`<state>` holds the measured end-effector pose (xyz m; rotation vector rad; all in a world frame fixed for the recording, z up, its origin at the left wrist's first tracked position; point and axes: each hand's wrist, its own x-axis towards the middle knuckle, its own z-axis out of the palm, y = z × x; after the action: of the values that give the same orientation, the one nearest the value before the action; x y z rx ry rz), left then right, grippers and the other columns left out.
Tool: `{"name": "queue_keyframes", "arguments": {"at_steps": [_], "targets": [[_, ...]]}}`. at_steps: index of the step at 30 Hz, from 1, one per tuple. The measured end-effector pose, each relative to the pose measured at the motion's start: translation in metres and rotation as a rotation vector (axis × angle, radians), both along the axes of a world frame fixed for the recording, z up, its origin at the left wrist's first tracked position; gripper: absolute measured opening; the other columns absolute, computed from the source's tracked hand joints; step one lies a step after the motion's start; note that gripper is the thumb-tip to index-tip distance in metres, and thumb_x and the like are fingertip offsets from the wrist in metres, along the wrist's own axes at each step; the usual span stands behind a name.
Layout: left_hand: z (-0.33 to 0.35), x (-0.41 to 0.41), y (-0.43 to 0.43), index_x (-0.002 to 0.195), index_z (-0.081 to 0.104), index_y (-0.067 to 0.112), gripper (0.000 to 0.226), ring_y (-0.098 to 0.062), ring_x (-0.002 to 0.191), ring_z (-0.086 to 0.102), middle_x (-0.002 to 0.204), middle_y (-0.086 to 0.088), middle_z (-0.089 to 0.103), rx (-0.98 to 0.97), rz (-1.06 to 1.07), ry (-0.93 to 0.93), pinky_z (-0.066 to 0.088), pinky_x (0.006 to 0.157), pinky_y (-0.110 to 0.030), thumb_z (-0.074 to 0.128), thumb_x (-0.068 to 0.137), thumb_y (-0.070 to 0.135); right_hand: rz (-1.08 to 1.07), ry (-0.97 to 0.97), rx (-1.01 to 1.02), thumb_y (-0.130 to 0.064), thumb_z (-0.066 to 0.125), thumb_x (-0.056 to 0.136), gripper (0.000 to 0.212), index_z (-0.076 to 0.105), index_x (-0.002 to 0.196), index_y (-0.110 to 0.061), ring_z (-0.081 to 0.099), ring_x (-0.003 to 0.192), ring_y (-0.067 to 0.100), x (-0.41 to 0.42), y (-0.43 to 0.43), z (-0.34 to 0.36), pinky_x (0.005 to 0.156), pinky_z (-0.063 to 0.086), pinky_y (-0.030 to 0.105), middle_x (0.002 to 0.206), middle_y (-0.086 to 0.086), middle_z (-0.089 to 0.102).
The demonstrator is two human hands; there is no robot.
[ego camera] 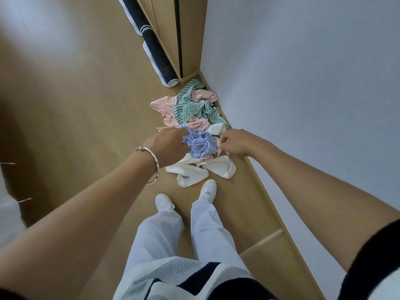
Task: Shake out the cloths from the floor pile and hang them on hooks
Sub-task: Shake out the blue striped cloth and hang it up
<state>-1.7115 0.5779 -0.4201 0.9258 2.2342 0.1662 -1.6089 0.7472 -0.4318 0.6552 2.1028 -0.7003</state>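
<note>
A pile of crumpled cloths lies on the wooden floor against the white wall. It holds a blue striped cloth (200, 145), green striped cloths (190, 107), pink striped cloths (162, 105) and white cloths (220, 168). My left hand (167, 146), with a silver bracelet on the wrist, grips the left side of the blue striped cloth; its fingertips are hidden in the fabric. My right hand (234, 142) has curled fingers that pinch cloth at the right edge of the blue one, beside a white cloth. No hooks are in view.
A rolled dark mat (160, 53) lies along a wooden cabinet (166, 29) beyond the pile. The white wall (303, 83) and its wooden skirting run along the right. My feet in white shoes (207, 189) stand just before the pile.
</note>
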Motion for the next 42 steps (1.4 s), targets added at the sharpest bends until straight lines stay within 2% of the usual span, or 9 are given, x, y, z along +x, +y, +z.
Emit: {"name": "queue_keyframes", "arguments": {"at_steps": [6,8,11,17,23,29,35,39,42], "targets": [[-0.094,-0.06,0.042,0.127,0.051,0.023,0.035,-0.026,0.11,0.055,0.122,-0.003,0.059,-0.07,-0.105,-0.058,0.048,0.09,-0.038,0.042,0.093,0.025,-0.115,-0.039,-0.061,-0.018,0.042,0.094,0.033,0.061,0.112,0.002,0.057,0.106,0.036,-0.046,0.02,-0.109,0.089,0.047,0.047,0.117,0.023,0.06],[-0.133,-0.076,0.052,0.122,0.054,0.02,0.032,-0.026,0.107,0.056,0.118,-0.004,0.06,-0.094,-0.168,-0.058,0.049,0.088,-0.038,0.042,0.093,0.026,-0.167,-0.057,-0.074,-0.017,0.041,0.095,0.029,0.06,0.099,0.005,0.059,0.092,0.034,-0.052,0.022,-0.155,0.074,0.047,0.042,0.113,0.024,0.061],[-0.196,-0.093,0.062,0.12,0.054,0.02,0.031,-0.026,0.107,0.056,0.118,-0.003,0.06,-0.13,-0.214,-0.064,0.048,0.086,-0.036,0.041,0.093,0.028,-0.206,-0.101,-0.083,-0.017,0.04,0.095,0.02,0.053,0.084,-0.008,0.046,0.071,0.02,-0.055,0.018,-0.222,0.055,0.03,0.031,0.091,0.016,0.058],[-0.32,-0.099,0.073,0.123,0.053,0.022,0.032,-0.025,0.11,0.056,0.121,-0.002,0.06,-0.154,-0.297,-0.068,0.048,0.087,-0.036,0.038,0.094,0.024,-0.341,-0.145,-0.116,-0.023,0.046,0.096,0.036,0.057,0.12,0.002,0.056,0.11,0.031,-0.052,0.009,-0.34,0.084,0.045,0.041,0.122,0.02,0.06],[-0.435,-0.084,0.068,0.12,0.052,0.017,0.031,-0.027,0.109,0.055,0.119,-0.007,0.06,-0.235,-0.31,-0.116,0.042,0.08,-0.032,0.037,0.096,0.03,-0.456,-0.119,-0.086,-0.031,0.05,0.094,0.027,0.058,0.101,-0.006,0.054,0.087,0.023,-0.034,0.008,-0.445,0.066,0.036,0.035,0.096,0.01,0.06],[-0.502,-0.059,0.072,0.123,0.052,0.022,0.032,-0.025,0.111,0.054,0.12,-0.002,0.059,-0.272,-0.331,-0.156,0.046,0.091,-0.036,0.039,0.094,0.028,-0.498,-0.13,-0.078,-0.037,0.052,0.094,0.035,0.059,0.111,-0.008,0.057,0.098,0.025,-0.019,0.014,-0.5,0.085,0.046,0.041,0.109,0.011,0.062],[-0.541,-0.036,0.081,0.127,0.048,0.024,0.033,-0.023,0.116,0.05,0.126,0.0,0.055,-0.281,-0.359,-0.195,0.042,0.095,-0.035,0.042,0.095,0.027,-0.504,-0.129,-0.082,-0.036,0.052,0.094,0.038,0.057,0.119,-0.007,0.057,0.106,0.027,-0.011,0.017,-0.537,0.088,0.046,0.041,0.119,0.011,0.06],[-0.564,-0.024,0.088,0.134,0.045,0.03,0.04,-0.021,0.125,0.044,0.139,0.001,0.042,-0.256,-0.343,-0.204,0.036,0.099,-0.033,0.043,0.094,0.025,-0.485,-0.113,-0.086,-0.041,0.051,0.094,0.042,0.048,0.131,-0.022,0.054,0.114,0.026,-0.006,0.016,-0.564,0.091,0.045,0.037,0.13,0.005,0.056],[-0.579,-0.017,0.091,0.133,0.047,0.034,0.042,-0.022,0.126,0.042,0.14,0.001,0.037,-0.235,-0.302,-0.256,0.038,0.103,-0.038,0.045,0.093,0.021,-0.448,-0.137,-0.07,-0.044,0.048,0.094,0.045,0.04,0.133,-0.023,0.053,0.112,0.031,0.0,0.011,-0.579,0.082,0.043,0.036,0.126,0.011,0.055]]}}
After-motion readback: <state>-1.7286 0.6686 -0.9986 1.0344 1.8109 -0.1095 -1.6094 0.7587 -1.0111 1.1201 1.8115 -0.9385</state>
